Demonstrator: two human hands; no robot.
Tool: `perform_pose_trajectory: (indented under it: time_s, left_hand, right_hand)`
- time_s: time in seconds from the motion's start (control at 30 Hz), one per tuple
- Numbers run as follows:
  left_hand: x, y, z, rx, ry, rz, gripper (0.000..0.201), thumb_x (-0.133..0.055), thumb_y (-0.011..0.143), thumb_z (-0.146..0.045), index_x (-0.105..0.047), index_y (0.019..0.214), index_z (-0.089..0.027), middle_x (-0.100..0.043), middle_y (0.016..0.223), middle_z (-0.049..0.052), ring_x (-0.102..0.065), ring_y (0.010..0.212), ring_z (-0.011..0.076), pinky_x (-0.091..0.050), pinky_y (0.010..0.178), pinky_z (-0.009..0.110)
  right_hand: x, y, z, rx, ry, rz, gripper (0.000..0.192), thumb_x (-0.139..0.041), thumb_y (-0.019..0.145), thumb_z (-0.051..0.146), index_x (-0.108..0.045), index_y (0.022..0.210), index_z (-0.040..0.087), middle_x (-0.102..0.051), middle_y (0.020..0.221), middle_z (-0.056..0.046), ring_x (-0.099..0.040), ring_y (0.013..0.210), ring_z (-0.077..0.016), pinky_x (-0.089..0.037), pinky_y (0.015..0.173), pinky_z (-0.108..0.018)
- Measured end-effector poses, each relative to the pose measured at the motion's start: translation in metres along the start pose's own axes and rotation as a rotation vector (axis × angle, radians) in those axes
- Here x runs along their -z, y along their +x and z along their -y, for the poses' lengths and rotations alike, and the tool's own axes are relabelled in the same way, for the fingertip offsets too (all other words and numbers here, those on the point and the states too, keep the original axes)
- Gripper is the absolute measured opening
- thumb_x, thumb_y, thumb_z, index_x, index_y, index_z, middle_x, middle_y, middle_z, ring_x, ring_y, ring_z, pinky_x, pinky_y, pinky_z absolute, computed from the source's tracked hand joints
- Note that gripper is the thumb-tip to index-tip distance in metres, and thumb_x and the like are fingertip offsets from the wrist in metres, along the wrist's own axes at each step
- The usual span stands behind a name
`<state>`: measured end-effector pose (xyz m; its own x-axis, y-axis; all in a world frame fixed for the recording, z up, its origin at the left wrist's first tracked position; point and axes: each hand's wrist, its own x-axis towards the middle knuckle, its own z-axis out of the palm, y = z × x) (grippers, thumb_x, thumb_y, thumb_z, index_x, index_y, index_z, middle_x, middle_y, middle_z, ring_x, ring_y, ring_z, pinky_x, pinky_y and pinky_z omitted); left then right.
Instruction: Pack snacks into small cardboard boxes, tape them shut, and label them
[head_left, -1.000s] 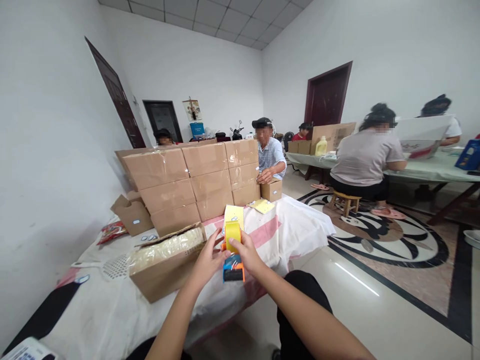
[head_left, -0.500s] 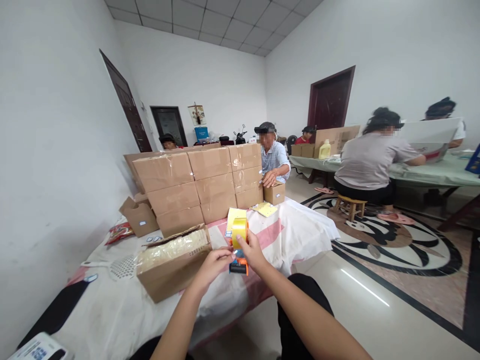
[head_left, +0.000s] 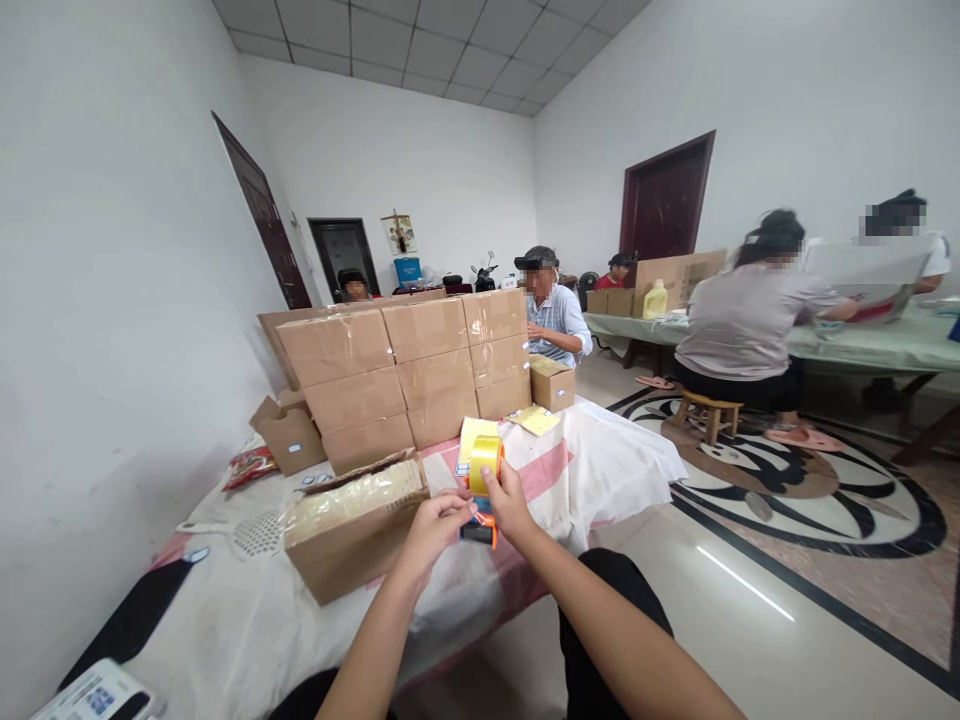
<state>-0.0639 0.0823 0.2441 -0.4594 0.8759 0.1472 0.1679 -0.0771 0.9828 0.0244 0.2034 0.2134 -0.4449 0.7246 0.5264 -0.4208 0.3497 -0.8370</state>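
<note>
A tape dispenser [head_left: 487, 466] with a roll of yellow tape, orange frame and black handle is in my right hand [head_left: 511, 500], whose thumb lies against the roll. My left hand [head_left: 439, 522] pinches its thumb and fingers together close to the dispenser's blue part; what lies between the fingertips is too small to make out. Just left of my left hand stands a cardboard box [head_left: 360, 535] on the cloth, its top covered with shiny clear tape. Behind the dispenser lies a yellow sheet [head_left: 478, 435] with small labels by it.
Stacked cartons [head_left: 405, 365] form a wall across the table [head_left: 600, 460]. An open small box [head_left: 287, 435], a red packet [head_left: 250, 467] and a perforated white scoop [head_left: 259, 535] lie left. A co-worker [head_left: 559, 320] sits behind a small carton [head_left: 552, 383]; others sit farther right.
My view has shifted slightly. Both hands keep their places at the dispenser with little movement. The co-worker's hand has left the small carton and is now drawn up near the chest.
</note>
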Motion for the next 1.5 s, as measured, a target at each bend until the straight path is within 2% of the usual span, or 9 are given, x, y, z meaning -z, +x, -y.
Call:
perform_pose_trajectory:
  time_s: [0.2,0.33,0.43,0.53,0.63,0.83,0.97,1.23,1.5]
  left_hand:
    - [-0.005,-0.004,-0.005,0.024,0.048,-0.017,0.032,-0.077,0.066,-0.046,-0.071,0.071,-0.015,-0.071,0.075,0.008,-0.064,0.069,0.0210,-0.046,0.063,0.029]
    - [-0.007,-0.006,-0.012,-0.031,0.106,-0.063,0.025,-0.075,0.068,-0.041,-0.069,0.070,-0.017,-0.073,0.075,0.007,-0.066,0.074,0.0225,-0.049,0.072,0.032]
    - [-0.006,-0.009,-0.019,-0.065,0.102,-0.125,0.024,-0.072,0.071,-0.042,-0.066,0.076,-0.019,-0.073,0.077,0.006,-0.068,0.072,0.0216,-0.049,0.068,0.030]
    - [-0.005,-0.012,-0.023,0.003,0.042,-0.116,0.029,-0.072,0.070,-0.044,-0.064,0.081,-0.018,-0.073,0.074,0.006,-0.068,0.066,0.0200,-0.045,0.056,0.025]
    - [-0.005,-0.016,-0.024,0.114,-0.014,-0.092,0.032,-0.074,0.068,-0.043,-0.064,0.083,-0.017,-0.073,0.074,0.005,-0.067,0.060,0.0171,-0.043,0.051,0.023]
    - [-0.009,-0.018,-0.020,0.172,-0.091,-0.058,0.043,-0.083,0.056,-0.041,-0.061,0.082,-0.016,-0.074,0.072,0.005,-0.066,0.051,0.0156,-0.051,0.054,0.025]
    - [-0.013,-0.017,-0.016,0.181,-0.113,-0.065,0.046,-0.083,0.051,-0.042,-0.060,0.080,-0.014,-0.073,0.067,0.006,-0.063,0.046,0.0152,-0.050,0.052,0.026]
    - [-0.023,-0.015,-0.011,0.187,-0.118,-0.091,0.044,-0.080,0.050,-0.038,-0.060,0.080,-0.014,-0.073,0.068,0.006,-0.062,0.043,0.0154,-0.049,0.048,0.027]
    - [-0.031,-0.013,-0.005,0.172,-0.079,-0.082,0.038,-0.080,0.053,-0.036,-0.057,0.076,-0.016,-0.069,0.060,0.002,-0.055,0.037,0.0120,-0.044,0.043,0.025]
  right_hand:
    - [-0.004,0.000,-0.003,-0.003,0.018,-0.025,0.036,-0.053,0.094,0.054,-0.057,0.092,0.019,-0.059,0.078,-0.001,-0.052,0.066,-0.0155,-0.043,0.061,-0.027]
    - [-0.005,-0.001,-0.005,0.016,-0.009,-0.034,0.035,-0.050,0.095,0.053,-0.056,0.089,0.019,-0.058,0.078,-0.002,-0.050,0.066,-0.0154,-0.042,0.061,-0.027]
    - [-0.005,-0.003,-0.008,0.061,-0.084,0.005,0.034,-0.049,0.096,0.051,-0.054,0.084,0.019,-0.056,0.075,-0.002,-0.049,0.066,-0.0153,-0.041,0.063,-0.027]
    - [-0.007,-0.005,-0.010,0.080,-0.094,0.036,0.035,-0.047,0.097,0.051,-0.053,0.083,0.019,-0.054,0.074,-0.001,-0.049,0.067,-0.0149,-0.040,0.062,-0.027]
    - [-0.010,-0.006,-0.010,0.066,-0.045,0.001,0.039,-0.046,0.097,0.055,-0.052,0.081,0.019,-0.052,0.071,0.000,-0.047,0.063,-0.0134,-0.038,0.059,-0.025]
    - [-0.019,-0.004,-0.006,-0.060,0.133,-0.090,0.049,-0.049,0.091,0.066,-0.057,0.084,0.019,-0.059,0.073,-0.002,-0.054,0.064,-0.0145,-0.046,0.060,-0.026]
    - [-0.020,-0.001,-0.002,-0.106,0.187,-0.133,0.050,-0.052,0.088,0.068,-0.058,0.085,0.019,-0.060,0.074,-0.002,-0.056,0.063,-0.0146,-0.049,0.060,-0.026]
    - [-0.016,0.012,0.000,-0.257,0.238,-0.129,0.049,-0.058,0.084,0.068,-0.058,0.085,0.019,-0.062,0.068,-0.001,-0.059,0.058,-0.0168,-0.049,0.053,-0.028]
    - [-0.009,0.032,-0.005,-0.352,0.310,-0.215,0.051,-0.064,0.077,0.067,-0.059,0.089,0.018,-0.063,0.065,0.000,-0.061,0.055,-0.0162,-0.049,0.051,-0.027]
